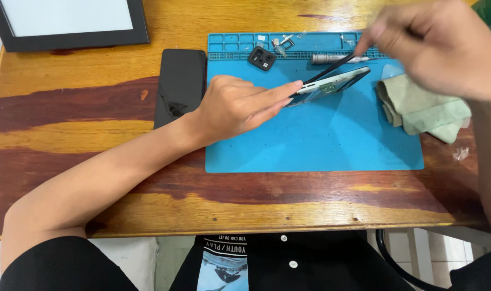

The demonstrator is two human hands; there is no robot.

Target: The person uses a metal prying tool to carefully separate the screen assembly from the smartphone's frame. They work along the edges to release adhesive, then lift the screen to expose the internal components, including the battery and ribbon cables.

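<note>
Head view looks down on two bare hands at work over a blue mat. The left hand (pixel 240 105) reaches in from the near left, its fingers closed on the left end of an opened phone (pixel 331 83) and holding it tilted on edge above the mat, so that the pale inside of the phone faces up and to the far side. The right hand (pixel 434 48), blurred, comes in from the far right with its fingers pinched shut around the upper end of a thin black tool (pixel 331 69); the tool slants down to the left, and its tip meets the phone's upper edge just beside the left fingertips.

Under both hands lies the blue work mat (pixel 310 145), flat on the wooden tabletop (pixel 95 140). Along the mat's far edge runs a row of small compartments holding tiny loose parts, too small to tell apart. A small dark camera module (pixel 262 58) sits near that row, left of the phone, and a grey metal screwdriver handle (pixel 337 58) lies on its side behind the phone. A crumpled pale green cloth (pixel 423 110) rests on the right part of the mat, below the right hand. A black back cover (pixel 181 86) lies flat on the tabletop, touching the mat's left edge. A black-framed panel (pixel 68 24) with a white face sits at the far left corner.
</note>
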